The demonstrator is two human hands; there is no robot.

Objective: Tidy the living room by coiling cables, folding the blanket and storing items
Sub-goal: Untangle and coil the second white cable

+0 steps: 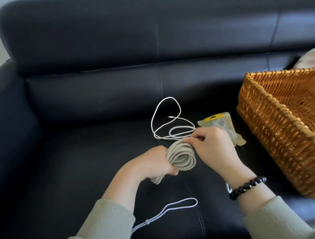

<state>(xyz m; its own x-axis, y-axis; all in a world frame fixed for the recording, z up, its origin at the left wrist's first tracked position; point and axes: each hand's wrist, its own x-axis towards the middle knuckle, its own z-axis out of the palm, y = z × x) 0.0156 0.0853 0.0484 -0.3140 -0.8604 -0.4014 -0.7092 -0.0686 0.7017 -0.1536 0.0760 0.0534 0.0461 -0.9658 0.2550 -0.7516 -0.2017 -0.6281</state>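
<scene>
Your left hand (156, 162) grips the coiled white cable (181, 156) over the black leather sofa seat (91, 155), its loops stacked round and upright; your right hand (215, 146) pinches the top strand. The loose tail (168, 116) snakes away toward the backrest, plug end lying flat. Beside it lies a clear plastic pouch (222, 125) holding another cable; the woven wicker basket (279, 131) looks empty

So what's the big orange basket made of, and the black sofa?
The basket looks like woven wicker or rattan: interlaced orange-brown strands with a slight gloss. The sofa looks like leather or faux leather: smooth, dark, softly shiny, with stitched seams. Which one, I can't tell.
</scene>
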